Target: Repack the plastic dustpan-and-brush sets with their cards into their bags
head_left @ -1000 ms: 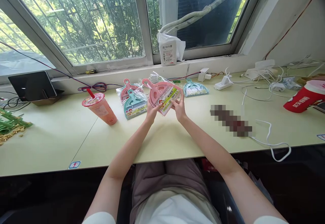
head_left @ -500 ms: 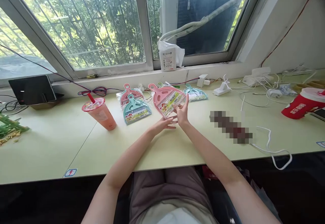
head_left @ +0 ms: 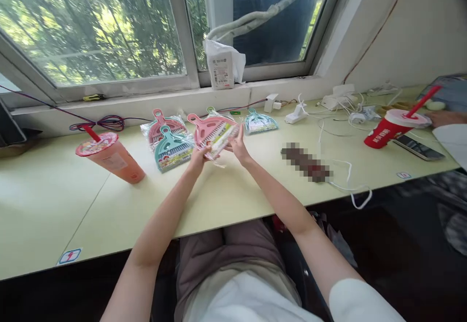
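A pink mini dustpan-and-brush set (head_left: 207, 130) in clear wrapping is tilted up off the table between my two hands. My left hand (head_left: 200, 158) grips its lower left corner, thumb on the front. At the lower right edge, my right hand (head_left: 239, 147) is closed on it, with some fingers hidden behind the set. Left of it lies a teal dustpan set (head_left: 174, 152), overlapping another pink dustpan set (head_left: 166, 128). A light blue dustpan set (head_left: 260, 121) lies to the right. Only the handle of a green one (head_left: 211, 111) shows behind the held set.
An orange drink cup (head_left: 115, 159) with a red straw stands at left. To the right are a blurred-out item (head_left: 305, 161), white cables, a power strip (head_left: 296, 116), a red cup (head_left: 381, 132) and a phone (head_left: 418, 148). Another person's hand (head_left: 447, 118) is at far right.
My left hand has moved from beneath the pink set to grip its lower left corner. The set has turned a little. The view has shifted right, bringing another person's arm into sight.
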`<action>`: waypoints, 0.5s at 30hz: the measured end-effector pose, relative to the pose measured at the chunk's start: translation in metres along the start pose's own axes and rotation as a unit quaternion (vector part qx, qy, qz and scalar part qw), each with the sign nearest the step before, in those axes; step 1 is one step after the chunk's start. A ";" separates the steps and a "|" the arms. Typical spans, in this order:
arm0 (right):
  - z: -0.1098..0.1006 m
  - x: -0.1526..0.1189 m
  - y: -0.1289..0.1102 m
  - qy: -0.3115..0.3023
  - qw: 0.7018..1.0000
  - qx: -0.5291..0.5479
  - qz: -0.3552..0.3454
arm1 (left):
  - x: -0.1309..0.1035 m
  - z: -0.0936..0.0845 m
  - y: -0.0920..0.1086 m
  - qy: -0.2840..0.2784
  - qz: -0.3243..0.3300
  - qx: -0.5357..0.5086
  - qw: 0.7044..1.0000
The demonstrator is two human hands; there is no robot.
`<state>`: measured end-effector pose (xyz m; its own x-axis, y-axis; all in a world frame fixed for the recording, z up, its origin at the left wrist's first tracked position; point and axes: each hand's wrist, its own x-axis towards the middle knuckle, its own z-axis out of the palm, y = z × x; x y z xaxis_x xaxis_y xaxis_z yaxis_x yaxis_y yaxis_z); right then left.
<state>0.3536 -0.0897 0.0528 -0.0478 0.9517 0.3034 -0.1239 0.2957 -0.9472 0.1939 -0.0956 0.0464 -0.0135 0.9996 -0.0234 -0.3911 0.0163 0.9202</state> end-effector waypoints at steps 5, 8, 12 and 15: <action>-0.031 0.009 -0.014 0.074 0.973 -0.178 -0.127 | 0.019 -0.024 0.016 0.074 -0.008 -0.093 0.993; -0.047 0.014 -0.017 0.069 0.926 -0.307 -0.208 | 0.021 -0.034 0.021 0.053 -0.011 -0.089 0.995; -0.054 0.020 -0.013 0.026 0.895 -0.370 -0.248 | 0.017 -0.037 0.019 0.013 -0.052 -0.043 0.998; -0.056 0.022 -0.010 0.027 0.907 -0.349 -0.234 | 0.015 -0.039 0.017 -0.019 -0.081 0.001 0.997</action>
<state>0.4088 -0.0672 0.0631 -0.1002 0.7052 0.7019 0.5398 0.6311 -0.5571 0.1513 -0.0811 0.0469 0.0834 0.9842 -0.1564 -0.3833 0.1766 0.9066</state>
